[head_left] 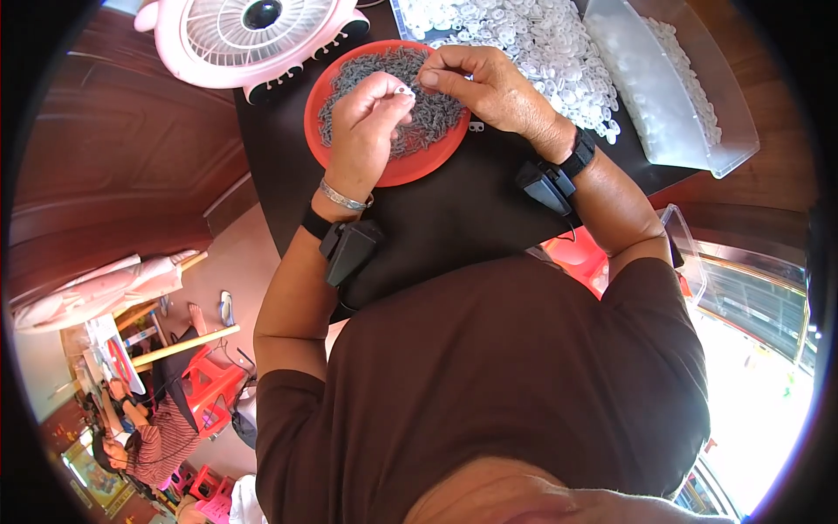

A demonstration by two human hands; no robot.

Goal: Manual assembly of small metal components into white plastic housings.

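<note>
Possibly, the small white piece (404, 91) pinched by the left hand (367, 122) could drop among the grey pieces (428, 131) in the red bowl (397, 175) if those fingers loosen; the right hand's (499, 94) fingers are together, contents unclear.

This appears to be a home room doubling as a small workshop. Panelled dark wood (113, 131), a pink fan (262, 39), a framed picture (103, 485) and red plastic stools (208, 389) look domestic; the black table (436, 236), with its heaped white plastic parts (559, 65) and red bowl (419, 170) of small grey pieces (429, 129), suggests bench work.
</note>
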